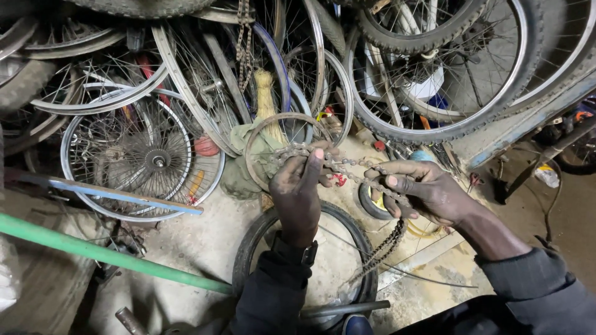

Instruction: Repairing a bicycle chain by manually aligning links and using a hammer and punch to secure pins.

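While both hands are raised over the workshop floor [205,242], a rusty bicycle chain [347,170] stretches taut between them. Fingers of the left hand [298,192] are clenched on one end of the chain, thumb pressed on the links. Fingers of the right hand [422,189] grasp the other stretch, and the loose rest hangs down below that hand. Beneath the hands lies a black tyre [248,248]. Spoked wheel rims [143,158] lean stacked behind, and a green pole [105,254] slants across the left.
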